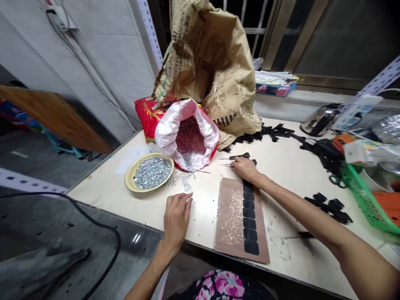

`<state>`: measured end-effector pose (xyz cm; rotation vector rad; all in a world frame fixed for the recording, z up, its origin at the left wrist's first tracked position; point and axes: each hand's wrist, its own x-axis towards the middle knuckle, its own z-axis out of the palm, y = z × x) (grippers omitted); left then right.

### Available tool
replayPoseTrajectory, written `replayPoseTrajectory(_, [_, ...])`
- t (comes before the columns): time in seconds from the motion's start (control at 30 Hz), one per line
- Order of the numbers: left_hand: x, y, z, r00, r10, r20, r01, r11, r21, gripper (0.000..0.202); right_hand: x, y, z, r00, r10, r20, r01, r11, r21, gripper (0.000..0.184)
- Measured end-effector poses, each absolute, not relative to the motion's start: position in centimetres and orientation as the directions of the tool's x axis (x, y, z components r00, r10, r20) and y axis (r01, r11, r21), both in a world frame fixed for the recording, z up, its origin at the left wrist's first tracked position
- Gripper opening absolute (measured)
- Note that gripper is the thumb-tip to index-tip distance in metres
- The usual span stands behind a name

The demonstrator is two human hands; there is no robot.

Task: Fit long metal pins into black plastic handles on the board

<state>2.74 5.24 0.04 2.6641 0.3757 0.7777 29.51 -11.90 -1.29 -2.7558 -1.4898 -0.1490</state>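
Leftmost, seeing yellow dish (129, 180); next, left hand (177, 216) beside loose metal pieces (186, 182) on table (287, 171), cannot tell whether pinching any; then right hand (245, 170) at far end of black pads (249, 213) on brown board (263, 243), again cannot tell.

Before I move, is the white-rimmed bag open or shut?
Open: the white-rimmed bag gapes toward the camera, with thin pieces showing inside.

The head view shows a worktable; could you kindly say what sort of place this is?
Probably a small workshop: the worktable holds a yellow dish of small metal parts, and a brown board bears a row of black pieces.
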Motion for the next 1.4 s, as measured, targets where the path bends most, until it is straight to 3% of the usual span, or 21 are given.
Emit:
replayPoseTrajectory(0.1, [2.5,7.7,-0.2,0.843,0.354,0.405,0.215,-0.912,0.349,0.022,29.2,-12.3,-1.4,0.538,0.839,0.080,0.841,-0.541,0.019,0.020])
replayPoseTrajectory(0.33, [4.4,8.3,-0.7,0.935,0.222,0.276,0.175,-0.967,0.184,0.023,28.0,-13.1,-1.2,0.553,0.817,0.160,0.828,-0.561,0.003,0.018])
replayPoseTrajectory(0.5, [5.3,8.5,-0.7,0.979,0.106,0.173,0.103,-0.994,0.031,0.020,26.0,-13.9,0.2,0.480,0.791,0.379,0.872,-0.476,-0.113,0.024])
replayPoseTrajectory(0.6, [5.7,8.5,-0.6,0.992,0.024,0.122,0.028,-0.999,-0.034,0.016,23.9,-13.9,1.3,0.441,0.788,0.430,0.898,-0.396,-0.194,0.024])
replayPoseTrajectory(0.67, [5.9,8.5,-0.8,0.993,0.004,0.121,0.006,-1.000,-0.018,0.017,22.3,-13.5,1.8,0.423,0.797,0.431,0.905,-0.351,-0.238,0.025])
replayPoseTrajectory(0.87, [6.8,9.2,-1.5,0.981,0.060,0.185,0.046,-0.996,0.080,0.020,18.1,-11.8,2.6,0.413,0.813,0.410,0.899,-0.292,-0.325,0.030])
replayPoseTrajectory(0.93, [6.8,9.3,-1.2,0.965,0.124,0.231,0.086,-0.982,0.170,0.021,17.1,-11.2,2.6,0.433,0.801,0.414,0.885,-0.292,-0.363,0.027])
replayPoseTrajectory(1.0, [6.5,9.0,-0.4,0.923,0.287,0.257,0.151,-0.883,0.445,0.022,16.2,-10.7,2.7,0.443,0.799,0.408,0.874,-0.281,-0.397,0.024])
replayPoseTrajectory(1.07, [6.0,8.2,0.5,0.858,0.480,0.181,0.184,-0.618,0.764,0.024,15.4,-10.2,2.9,0.439,0.812,0.385,0.868,-0.271,-0.417,0.024])
replayPoseTrajectory(1.13, [5.6,7.3,1.4,0.806,0.588,0.068,0.179,-0.351,0.919,0.027,14.7,-9.7,2.9,0.438,0.820,0.369,0.866,-0.274,-0.419,0.026])
replayPoseTrajectory(1.23, [5.1,6.1,2.3,0.763,0.646,0.005,0.149,-0.184,0.971,0.030,14.0,-9.2,2.9,0.453,0.815,0.362,0.865,-0.302,-0.401,0.031])
replayPoseTrajectory(1.4, [4.8,5.6,2.4,0.758,0.651,0.028,0.102,-0.161,0.982,0.030,13.6,-9.1,3.0,0.469,0.806,0.361,0.865,-0.336,-0.373,0.031])
